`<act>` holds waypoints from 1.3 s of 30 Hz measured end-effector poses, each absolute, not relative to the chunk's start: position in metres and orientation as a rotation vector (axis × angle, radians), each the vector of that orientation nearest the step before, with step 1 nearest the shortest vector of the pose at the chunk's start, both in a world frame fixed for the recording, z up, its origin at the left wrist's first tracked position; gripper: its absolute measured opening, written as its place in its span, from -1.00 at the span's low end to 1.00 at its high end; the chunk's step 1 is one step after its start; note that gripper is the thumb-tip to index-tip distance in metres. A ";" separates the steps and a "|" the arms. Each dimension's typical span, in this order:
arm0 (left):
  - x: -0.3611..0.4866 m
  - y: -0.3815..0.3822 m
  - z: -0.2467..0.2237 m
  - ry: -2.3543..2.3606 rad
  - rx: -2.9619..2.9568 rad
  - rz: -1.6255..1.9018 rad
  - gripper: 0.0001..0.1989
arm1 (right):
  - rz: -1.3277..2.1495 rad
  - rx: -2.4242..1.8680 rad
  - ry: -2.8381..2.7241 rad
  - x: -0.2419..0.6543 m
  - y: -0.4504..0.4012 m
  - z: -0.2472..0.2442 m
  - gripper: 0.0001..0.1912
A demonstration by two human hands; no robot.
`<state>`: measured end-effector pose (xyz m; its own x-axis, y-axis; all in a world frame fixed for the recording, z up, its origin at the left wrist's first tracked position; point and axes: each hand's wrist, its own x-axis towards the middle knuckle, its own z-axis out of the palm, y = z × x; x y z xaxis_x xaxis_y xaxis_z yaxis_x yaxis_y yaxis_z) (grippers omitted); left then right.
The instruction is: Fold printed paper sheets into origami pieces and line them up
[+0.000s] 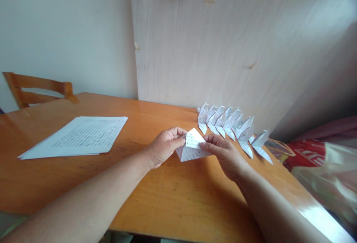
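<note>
One piece of folded paper (pixel 194 148) is held between two hands, directly to the right of the left hand (pixel 165 145) and directly to the left of the right hand (pixel 221 153). Neither hand is nearer, since the paper is touched by both. Its peak is pointed away from the wrists, and its wider base is stretched crosswise from one hand toward the other, so the longer axis is set along the line between the hands. The left side of the peak is pinched between the left thumb and fingers; the right side is pinched by the right hand, with the thumb laid on the printed face. Whether the base is rested on the table (pixel 156 205) or lifted just above it cannot quite be told from this angle.

Beyond the right hand and off to its right, rows of folded paper figures (pixel 245 133) are stood close together. Well apart from the left hand, on its left, a stack of printed sheets (pixel 89 137) is laid flat.
</note>
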<state>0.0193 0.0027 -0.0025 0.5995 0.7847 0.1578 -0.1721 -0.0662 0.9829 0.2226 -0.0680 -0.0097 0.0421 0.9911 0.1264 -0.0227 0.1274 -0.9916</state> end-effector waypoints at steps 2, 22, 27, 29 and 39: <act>0.020 0.003 -0.003 0.569 1.439 0.846 -0.85 | 1.090 -1.100 -1.201 0.222 -0.067 -0.011 -0.75; 0.019 0.004 -0.009 0.635 1.434 0.756 -0.82 | 1.019 -1.099 -1.249 0.219 -0.065 -0.019 -0.76; 0.020 0.005 -0.009 0.636 1.414 0.784 -0.80 | 1.058 -1.119 -1.194 0.222 -0.067 -0.018 -0.80; 0.020 0.005 -0.009 0.626 1.399 0.787 -0.80 | 1.079 -1.129 -1.145 0.224 -0.065 -0.018 -0.76; 0.018 0.008 -0.008 0.569 1.324 0.809 -0.80 | 1.088 -1.173 -1.306 0.223 -0.069 -0.009 -0.75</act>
